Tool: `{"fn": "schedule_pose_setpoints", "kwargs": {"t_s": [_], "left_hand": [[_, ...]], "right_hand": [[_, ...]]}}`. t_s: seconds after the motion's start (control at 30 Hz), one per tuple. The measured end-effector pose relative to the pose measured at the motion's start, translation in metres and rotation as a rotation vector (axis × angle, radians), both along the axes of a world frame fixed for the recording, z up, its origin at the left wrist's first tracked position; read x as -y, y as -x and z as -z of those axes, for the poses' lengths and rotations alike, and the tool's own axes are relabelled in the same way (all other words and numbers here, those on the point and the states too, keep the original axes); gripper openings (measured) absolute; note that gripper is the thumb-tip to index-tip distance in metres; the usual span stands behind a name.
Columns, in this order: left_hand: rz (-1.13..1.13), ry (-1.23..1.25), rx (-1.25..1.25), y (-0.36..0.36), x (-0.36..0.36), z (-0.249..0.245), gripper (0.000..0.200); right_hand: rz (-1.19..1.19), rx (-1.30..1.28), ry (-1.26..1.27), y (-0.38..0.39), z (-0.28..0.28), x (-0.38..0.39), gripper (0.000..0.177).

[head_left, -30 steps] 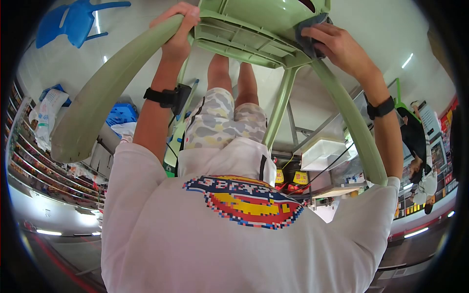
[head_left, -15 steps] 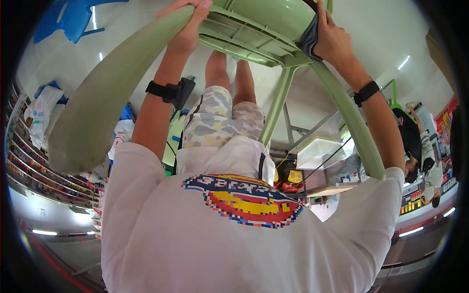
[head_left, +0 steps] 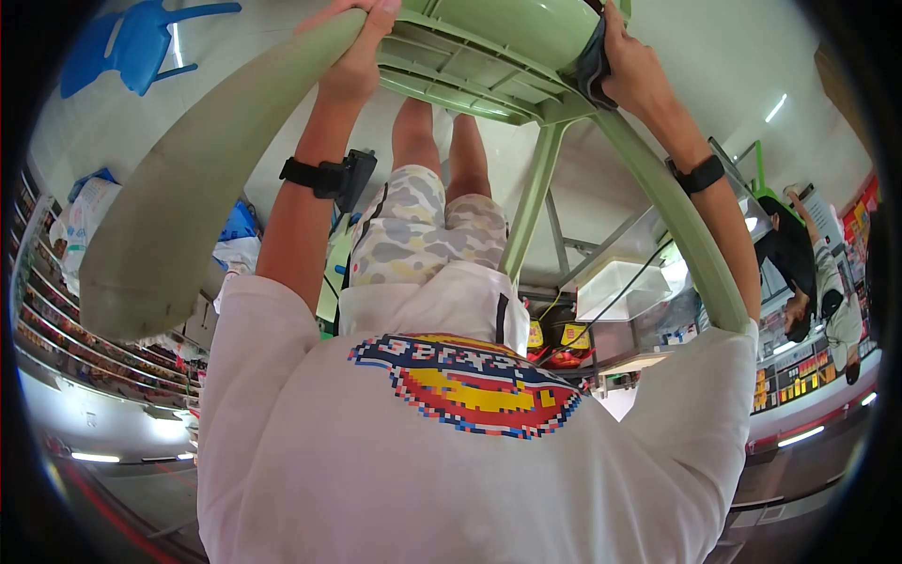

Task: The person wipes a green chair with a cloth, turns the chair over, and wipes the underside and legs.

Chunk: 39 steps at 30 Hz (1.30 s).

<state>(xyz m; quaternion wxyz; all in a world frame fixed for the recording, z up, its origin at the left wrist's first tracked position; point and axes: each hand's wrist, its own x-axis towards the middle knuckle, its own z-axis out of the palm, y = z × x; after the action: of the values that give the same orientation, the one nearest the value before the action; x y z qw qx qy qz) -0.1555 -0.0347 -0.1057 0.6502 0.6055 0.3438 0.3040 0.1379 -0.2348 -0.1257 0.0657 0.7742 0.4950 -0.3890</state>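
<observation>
A light green plastic chair point(head_left: 479, 42) is held up in front of my body, its ribbed underside showing at the top. My left hand point(head_left: 352, 66) is wrapped round the upper end of a broad, curved green part that reaches down to the left. A dark grey cloth point(head_left: 594, 70) is in my right hand point(head_left: 639, 80), pressed against the chair frame where a leg point(head_left: 658, 179) joins. The fingertips of my right hand are partly hidden behind the frame and cloth.
A blue chair point(head_left: 136, 47) stands at the upper left. Shelves of goods point(head_left: 85, 320) and bags point(head_left: 89, 221) are on the left. A white bin point(head_left: 615, 287) sits on the right. Two people point(head_left: 794, 263) are at the far right.
The green chair and both my hands have shifted slightly left and up in view. The cloth remains in my right hand. More of the people at the right shows.
</observation>
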Motion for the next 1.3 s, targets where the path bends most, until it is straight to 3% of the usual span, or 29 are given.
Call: {"fn": "schedule_pose_setpoints", "kwargs": {"t_s": [0.07,0.2,0.3,0.5,0.57,0.6,0.67,0.7,0.77,0.8,0.87,1.2,1.3], "left_hand": [[0.009,-0.03,-0.011,0.001,-0.001,0.0,0.022],[0.017,-0.14,0.013,0.001,-0.003,0.006,0.023],[-0.012,-0.076,-0.034,0.0,0.001,0.002,0.023],[0.001,-0.088,-0.048,-0.001,-0.002,-0.002,0.023],[-0.002,-0.091,-0.037,-0.002,-0.001,0.0,0.023],[-0.006,-0.095,-0.029,-0.002,-0.002,-0.001,0.023],[-0.005,-0.105,-0.037,-0.002,-0.002,-0.001,0.023],[-0.008,-0.117,-0.048,-0.001,-0.001,-0.002,0.023],[0.002,-0.127,-0.065,0.001,-0.004,-0.003,0.023],[0.013,-0.122,-0.069,-0.001,-0.001,-0.003,0.022],[0.015,-0.11,-0.068,-0.002,0.0,-0.005,0.021],[-0.007,-0.135,0.14,0.0,-0.001,0.023,0.014],[-0.007,-0.188,0.085,-0.001,-0.001,0.019,0.015]], "right_hand": [[-0.033,0.037,-0.123,0.003,0.008,0.001,0.104],[0.018,0.085,-0.032,0.011,0.003,-0.003,0.102],[0.065,0.117,-0.133,0.015,-0.008,-0.003,0.1],[0.164,-0.015,-0.278,0.009,0.026,0.027,0.106],[0.413,0.081,-0.26,0.012,0.039,0.037,0.071],[0.413,0.081,-0.26,0.011,0.035,0.037,0.071],[0.511,0.056,0.056,0.007,0.025,0.039,0.08],[0.505,0.05,0.057,0.003,0.019,0.035,0.08],[0.534,-0.324,0.156,-0.003,0.012,0.027,0.074],[0.539,-0.316,0.167,-0.001,0.015,0.029,0.074],[0.288,0.074,0.086,0.007,0.025,0.027,0.066],[0.297,0.03,-0.018,0.007,0.033,0.032,0.056],[0.343,-0.002,-0.045,0.005,0.042,0.042,0.057]]}}
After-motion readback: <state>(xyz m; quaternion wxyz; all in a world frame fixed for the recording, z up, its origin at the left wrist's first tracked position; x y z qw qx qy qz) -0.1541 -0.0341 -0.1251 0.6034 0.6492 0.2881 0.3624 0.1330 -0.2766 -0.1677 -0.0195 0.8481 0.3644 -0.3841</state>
